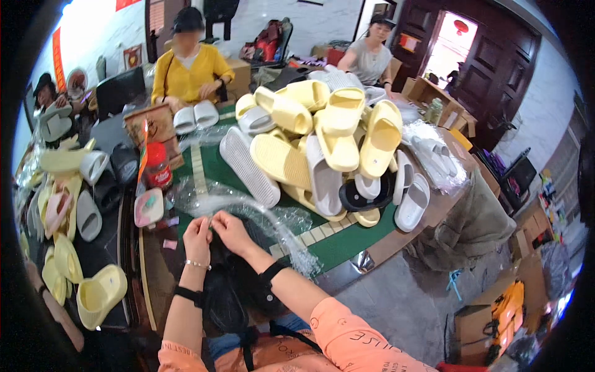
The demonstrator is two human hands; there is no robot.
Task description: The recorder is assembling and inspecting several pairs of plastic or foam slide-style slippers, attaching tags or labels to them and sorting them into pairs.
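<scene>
Both hands meet at the near edge of the green mat, fingers pinched close together. My left hand and my right hand grip the edge of a clear plastic bag, which spreads crumpled to the right across the mat. Under my forearms lies a black slipper, partly hidden. Just beyond the bag rises a heap of yellow slippers and grey slippers, some sole up. A black slipper is tucked into the heap's near side.
On the left stand a red-lidded jar and a small pink-and-white dish. More slippers cover the dark left table. Across the table are a person in yellow and another in grey. Cardboard boxes sit at right.
</scene>
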